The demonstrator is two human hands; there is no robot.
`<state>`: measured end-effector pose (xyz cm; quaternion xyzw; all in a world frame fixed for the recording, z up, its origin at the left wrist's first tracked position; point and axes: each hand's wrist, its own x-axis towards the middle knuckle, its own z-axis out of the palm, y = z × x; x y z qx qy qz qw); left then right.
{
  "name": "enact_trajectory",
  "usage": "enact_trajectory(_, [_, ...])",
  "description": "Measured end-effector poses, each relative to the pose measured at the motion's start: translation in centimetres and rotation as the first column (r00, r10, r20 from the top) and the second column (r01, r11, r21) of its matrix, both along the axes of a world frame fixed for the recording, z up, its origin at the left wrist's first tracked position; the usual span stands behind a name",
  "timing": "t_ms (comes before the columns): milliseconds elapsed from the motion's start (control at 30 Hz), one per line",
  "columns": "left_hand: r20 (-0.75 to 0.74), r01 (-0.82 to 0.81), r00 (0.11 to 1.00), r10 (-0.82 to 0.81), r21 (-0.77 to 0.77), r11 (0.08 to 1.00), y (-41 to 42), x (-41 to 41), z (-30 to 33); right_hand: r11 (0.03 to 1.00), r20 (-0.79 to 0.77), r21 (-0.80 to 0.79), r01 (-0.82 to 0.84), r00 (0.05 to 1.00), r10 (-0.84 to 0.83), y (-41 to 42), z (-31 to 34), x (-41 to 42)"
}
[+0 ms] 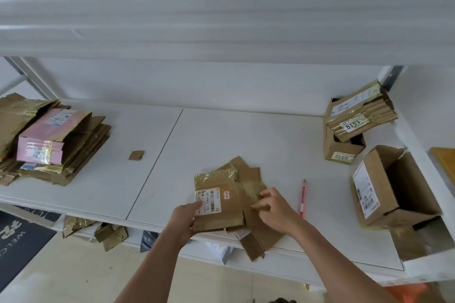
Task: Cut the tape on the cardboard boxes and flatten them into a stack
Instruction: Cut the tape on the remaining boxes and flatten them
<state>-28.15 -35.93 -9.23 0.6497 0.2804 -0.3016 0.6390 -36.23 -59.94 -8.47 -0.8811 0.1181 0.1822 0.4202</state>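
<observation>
Flattened box (229,202) lies at tabletop (270,140) front centre. Stack (56,145) far left; cutter (302,198) just right of box; open boxes (394,187) right.

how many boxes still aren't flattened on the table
3, all at the right end: the box marked 1519 resting tilted on the open box marked 6042, and a larger open box on its side nearer the edge. Others may be hidden.

I see a dark welcome mat (17,241) at eight o'clock and an orange patch (408,294) at five.
</observation>
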Motion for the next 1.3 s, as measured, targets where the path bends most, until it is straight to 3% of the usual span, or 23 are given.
enact_trajectory(133, [0.112,0.13,0.979,-0.172,0.312,0.941,-0.7,0.1,-1.3,0.973,0.108,-0.226,-0.054,0.991,0.08,0.7,-0.9,0.3])
enact_trajectory(200, [0.128,0.176,0.962,-0.242,0.389,0.904,-1.1,-0.1,-1.3,0.897,0.066,-0.435,-0.078,0.991,0.119,1.3,-1.7,0.3])
enact_trajectory(267, [0.127,0.187,0.955,-0.269,0.446,0.875,-1.2,-0.4,-1.8,0.834,0.015,-0.54,-0.115,0.989,0.146,2.2,-2.7,0.2])
enact_trajectory(533, [0.151,0.163,0.951,-0.269,0.496,0.853,-1.8,-1.5,-2.6,0.844,-0.158,-0.494,-0.21,0.976,0.151,3.3,-5.6,0.3])
enact_trajectory(633, [0.148,0.143,0.964,-0.221,0.412,0.9,-1.9,-1.5,-2.6,0.863,-0.152,-0.456,-0.219,0.974,0.167,2.8,-5.7,0.6])
enact_trajectory(667, [0.149,0.122,0.971,-0.189,0.37,0.921,-1.8,-1.5,-2.4,0.89,-0.105,-0.417,-0.185,0.982,0.155,2.6,-5.8,0.5])
enact_trajectory(733, [0.173,0.087,0.973,-0.152,0.335,0.938,-1.4,-1.3,-1.7,0.971,0.12,-0.231,0.069,0.992,-0.041,2.6,-6.1,-0.3])
enact_trajectory(800, [0.21,0.053,0.969,-0.128,0.33,0.942,-0.5,-0.6,-1.0,0.96,0.235,-0.088,0.266,0.942,-0.24,2.7,-6.3,-1.5])
enact_trajectory(900, [0.257,0.06,0.952,-0.166,0.374,0.925,2.1,0.8,0.4,0.962,0.224,-0.19,0.198,0.962,-0.154,3.1,-6.7,-2.9])
enact_trajectory(1067, [0.334,0.11,0.913,-0.234,0.352,0.93,8.0,4.2,2.0,0.991,0.212,-0.118,0.067,0.976,-0.041,2.1,-5.7,-1.5])
enact_trajectory(1200, [0.35,-0.065,0.937,0.021,0.112,0.992,10.9,6.0,2.4,0.974,0.255,-0.225,-0.031,0.963,0.089,2.1,-7.2,-0.1])
enact_trajectory(1233, [0.358,-0.106,0.931,0.065,0.096,0.99,11.3,6.8,2.6,0.965,0.262,-0.258,-0.035,0.959,0.105,2.3,-7.8,0.1])
enact_trajectory(1300, [0.365,-0.061,0.931,-0.018,0.202,0.977,11.5,7.7,3.0,0.963,0.271,-0.269,0.0,0.96,0.075,2.5,-8.6,0.5])
